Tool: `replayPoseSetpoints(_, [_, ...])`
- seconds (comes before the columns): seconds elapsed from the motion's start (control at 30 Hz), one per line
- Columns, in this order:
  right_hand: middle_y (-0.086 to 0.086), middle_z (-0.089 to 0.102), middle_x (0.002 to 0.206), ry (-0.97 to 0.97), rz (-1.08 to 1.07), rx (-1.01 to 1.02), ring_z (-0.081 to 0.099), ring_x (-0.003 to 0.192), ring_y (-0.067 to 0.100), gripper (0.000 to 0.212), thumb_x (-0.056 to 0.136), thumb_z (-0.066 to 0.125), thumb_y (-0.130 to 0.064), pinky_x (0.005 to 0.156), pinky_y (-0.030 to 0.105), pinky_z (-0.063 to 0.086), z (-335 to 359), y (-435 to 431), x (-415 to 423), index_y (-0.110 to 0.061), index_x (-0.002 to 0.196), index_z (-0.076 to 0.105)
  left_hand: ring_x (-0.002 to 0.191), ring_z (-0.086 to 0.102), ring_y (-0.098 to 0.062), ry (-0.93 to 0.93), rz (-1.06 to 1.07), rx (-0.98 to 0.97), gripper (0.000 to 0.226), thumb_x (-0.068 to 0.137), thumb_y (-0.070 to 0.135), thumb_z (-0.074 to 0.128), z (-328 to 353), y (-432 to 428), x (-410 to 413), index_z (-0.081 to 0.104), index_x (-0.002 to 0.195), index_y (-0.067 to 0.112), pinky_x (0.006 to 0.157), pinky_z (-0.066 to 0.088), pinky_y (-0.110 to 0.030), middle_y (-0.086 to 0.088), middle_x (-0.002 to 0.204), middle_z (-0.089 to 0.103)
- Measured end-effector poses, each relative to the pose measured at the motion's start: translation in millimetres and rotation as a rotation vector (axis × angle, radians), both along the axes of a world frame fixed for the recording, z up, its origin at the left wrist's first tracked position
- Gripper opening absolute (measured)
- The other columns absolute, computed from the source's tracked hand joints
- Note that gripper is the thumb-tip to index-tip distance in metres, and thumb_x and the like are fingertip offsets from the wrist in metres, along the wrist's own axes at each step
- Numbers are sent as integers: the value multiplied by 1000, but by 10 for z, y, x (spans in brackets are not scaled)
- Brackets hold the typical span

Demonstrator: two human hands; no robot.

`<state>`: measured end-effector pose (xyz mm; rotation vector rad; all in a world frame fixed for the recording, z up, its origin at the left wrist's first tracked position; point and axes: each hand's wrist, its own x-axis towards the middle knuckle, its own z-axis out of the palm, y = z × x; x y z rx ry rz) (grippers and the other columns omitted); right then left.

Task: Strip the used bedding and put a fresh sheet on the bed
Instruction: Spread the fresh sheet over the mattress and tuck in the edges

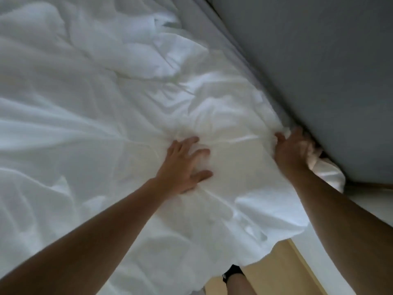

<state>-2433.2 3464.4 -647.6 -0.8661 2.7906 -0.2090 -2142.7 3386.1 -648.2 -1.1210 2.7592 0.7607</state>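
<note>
Head view showed the wooden floor (276,262) nearest, with a corner of the rumpled white sheet (106,107) hanging over it. The left hand (182,165) pressed on the sheet, fingers spread and straight. The right hand (292,151) clutched a bunch of sheet at the bed's edge, against the grey panel (319,60). Beyond, the sheet lay creased across the bed.

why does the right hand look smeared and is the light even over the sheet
Head view: the right hand, gripping the sheet beside the grey panel, is motion-blurred; the left hand, pressed flat, is sharper; light is uneven, brightest on folds near the hands, dimmer and bluish toward the left edge.
</note>
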Motion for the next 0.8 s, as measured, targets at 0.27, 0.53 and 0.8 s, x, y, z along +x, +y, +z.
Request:
replayPoseSetpoints(0.27, [16,46,136,-132,-659,-408,42,125,33,82,82,55,-78,104,54,37,265,1679,1910,-13,133,46,88,54,-29,341,-400,-187,54,84,63,70,151,632,257,66,102,13,83,45,-44,-9,105,57])
replayPoseSetpoints(0.53, [-15,46,48,-982,-1153,-514,46,55,14,57,103,43,-51,52,27,38,-255,1972,3154,-21,57,56,83,62,-30,72,-496,-31,29,87,39,74,167,1045,1000,69,93,11,78,54,-42,-6,91,64])
replayPoseSetpoints(0.8, [-8,55,65,-683,-1111,-519,50,62,10,57,101,28,-63,67,32,37,-282,2145,3745,-29,62,53,59,50,-24,105,-338,77,26,78,14,86,590,1016,1490,62,71,6,60,43,-34,2,67,53])
